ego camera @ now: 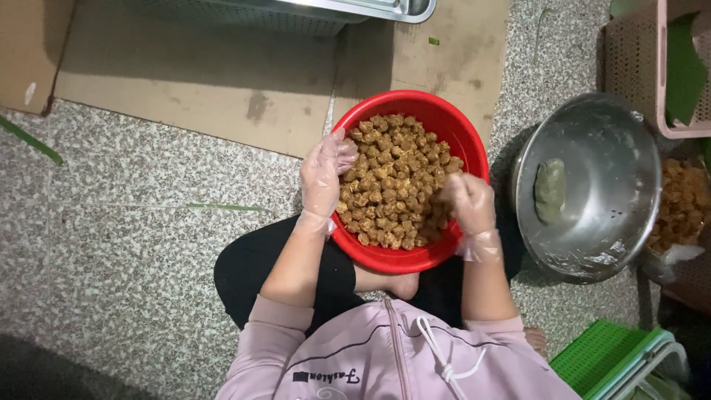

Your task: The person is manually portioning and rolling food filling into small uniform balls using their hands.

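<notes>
A round red bowl [443, 117] heaped with small brown lumps of food [392, 178] sits on the floor between my knees. Both hands wear thin clear plastic gloves. My left hand [320, 178] lies over the bowl's left rim, fingers apart and touching the lumps at the edge. My right hand [468, 204] is at the bowl's right side, its fingers curled shut on some of the brown lumps. My pink jacket and black trousers fill the bottom of the view.
A steel bowl [600, 222] with a greenish lump [549, 191] stands to the right. Beyond it are a bag of more brown pieces [685, 204] and a pink basket [637, 59]. A green stool [603, 355] is at lower right. Cardboard sheets [222, 81] cover the speckled floor.
</notes>
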